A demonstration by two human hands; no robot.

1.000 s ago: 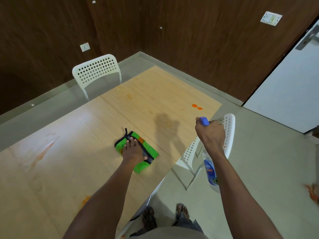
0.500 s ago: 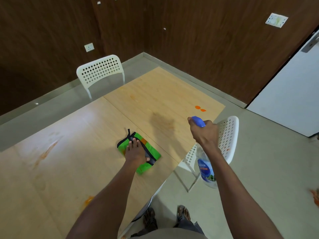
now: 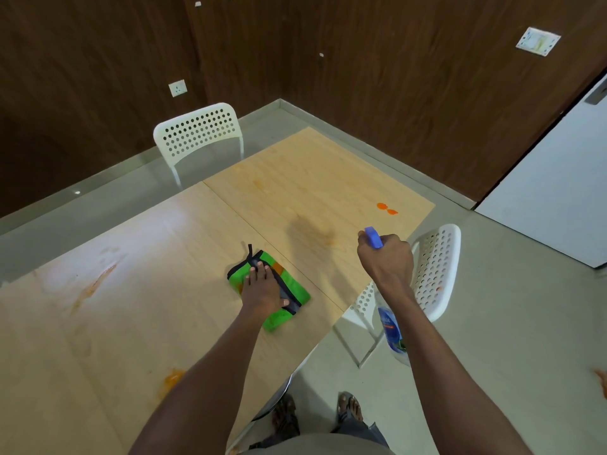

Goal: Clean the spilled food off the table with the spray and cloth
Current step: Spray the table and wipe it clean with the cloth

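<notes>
- The left hand [image 3: 262,287] lies flat on the folded green cloth [image 3: 272,290], fingers straight and pressing it to the worktop [image 3: 138,307]; nothing is curled round it. A flat palm likely suits wiping, since it spreads the push over the whole pad.
- The right hand [image 3: 387,257] has its grip closed round the neck of the spray [image 3: 391,326], with the blue nozzle [image 3: 373,237] poking out past the knuckles and the bottle hanging below the forearm, off the worktop's edge. The nozzle aims toward the far panel, probably at the faint orange smear [image 3: 315,234] or the two bright orange spots [image 3: 387,208].
- Spills remain: a streak [image 3: 95,284] far left and a blob [image 3: 172,377] near the front edge.
- Two white chairs [image 3: 200,129] stand by the worktop.
</notes>
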